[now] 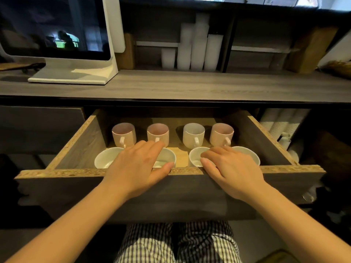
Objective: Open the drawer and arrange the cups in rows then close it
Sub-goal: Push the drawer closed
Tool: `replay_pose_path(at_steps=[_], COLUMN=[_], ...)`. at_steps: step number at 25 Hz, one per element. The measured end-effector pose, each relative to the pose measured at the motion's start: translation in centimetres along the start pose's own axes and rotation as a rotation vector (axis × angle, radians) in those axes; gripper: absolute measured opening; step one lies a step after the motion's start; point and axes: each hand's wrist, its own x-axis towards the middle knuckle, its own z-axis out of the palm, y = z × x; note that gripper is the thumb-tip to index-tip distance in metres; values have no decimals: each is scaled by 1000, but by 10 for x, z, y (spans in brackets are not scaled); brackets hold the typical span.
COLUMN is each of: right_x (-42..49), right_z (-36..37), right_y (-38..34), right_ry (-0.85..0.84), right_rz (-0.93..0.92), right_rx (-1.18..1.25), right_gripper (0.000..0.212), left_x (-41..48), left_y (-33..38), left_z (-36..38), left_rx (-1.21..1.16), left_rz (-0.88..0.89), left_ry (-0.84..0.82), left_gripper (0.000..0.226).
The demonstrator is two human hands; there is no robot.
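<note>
The wooden drawer (76, 172) stands pulled out under the counter. Along its back sit several mugs in a row: a pink mug (123, 135) at the left, another pink one (158, 132), a white mug (193, 134) and a pink mug (221, 134) at the right. A front row of white cups runs from the left cup (106, 158) to the right cup (248, 152), partly hidden by my hands. My left hand (136, 168) lies flat over the drawer's front edge, fingers spread above a cup. My right hand (231, 168) rests the same way, holding nothing.
The grey counter (190, 86) runs above the drawer. A white monitor (62, 40) stands at the back left, and stacks of white paper cups (195, 48) fill a shelf behind. More stacked cups (281, 122) lie in a cubby to the right. My knees are under the drawer.
</note>
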Motion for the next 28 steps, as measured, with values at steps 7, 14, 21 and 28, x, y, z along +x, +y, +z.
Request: replay_pose_path(at_steps=[7, 14, 21, 28], right_x=[54, 114, 168, 177], right_z=[14, 25, 42, 45], right_y=[20, 51, 74, 80], right_ry=[69, 15, 95, 146], right_rz=[15, -80, -35, -23], right_rx=[7, -69, -160, -161], right_gripper=[78, 87, 99, 98], left_x=[51, 113, 166, 173], left_y=[-27, -59, -81, -88], left_z=[12, 30, 44, 50], left_rx=[45, 244, 359, 363], left_rz=[89, 137, 70, 87], left_ry=[23, -6, -4, 29], left_gripper=[61, 89, 104, 97])
